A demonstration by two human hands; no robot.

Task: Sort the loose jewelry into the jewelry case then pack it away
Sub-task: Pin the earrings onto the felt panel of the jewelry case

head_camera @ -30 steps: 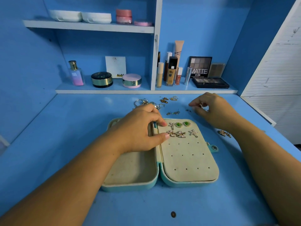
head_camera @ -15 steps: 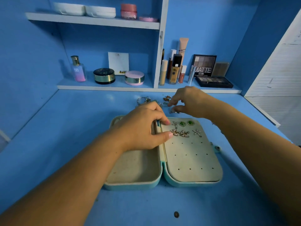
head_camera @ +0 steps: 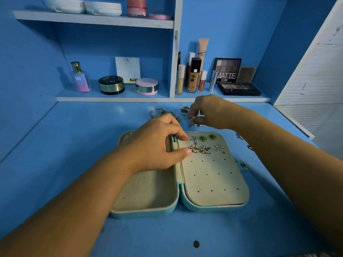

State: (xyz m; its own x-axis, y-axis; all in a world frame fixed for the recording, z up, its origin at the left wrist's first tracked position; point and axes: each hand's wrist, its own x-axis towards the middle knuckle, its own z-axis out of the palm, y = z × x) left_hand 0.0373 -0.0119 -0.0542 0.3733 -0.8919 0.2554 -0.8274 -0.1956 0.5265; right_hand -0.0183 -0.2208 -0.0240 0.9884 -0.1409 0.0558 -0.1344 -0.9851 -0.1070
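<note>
My left hand (head_camera: 157,145) grips the jewelry case (head_camera: 213,207) at its centre spine: the fingers curl over the divider, and the index tip and thumb tip press on the near-spine edge of the earring panel (head_camera: 213,179). My right hand (head_camera: 209,112) hangs over the table (head_camera: 55,164) just beyond the case's far edge. Its thumb and forefinger are drawn close above a small loose earring (head_camera: 194,125); I cannot tell whether they pinch anything.

Compared with one second ago, the right hand has moved left, from past the case's far right corner to this position. The left hand has not shifted.

The case lies open and flat at table centre. Its long axis runs straight away from me, with the hinge along it, the tray half (head_camera: 148,191) on the left and the panel on the right. Six pinned earrings (head_camera: 205,149) occupy the panel's far rows. More loose jewelry (head_camera: 161,112) lies beyond the case, below the cosmetics shelf (head_camera: 115,99).
</note>
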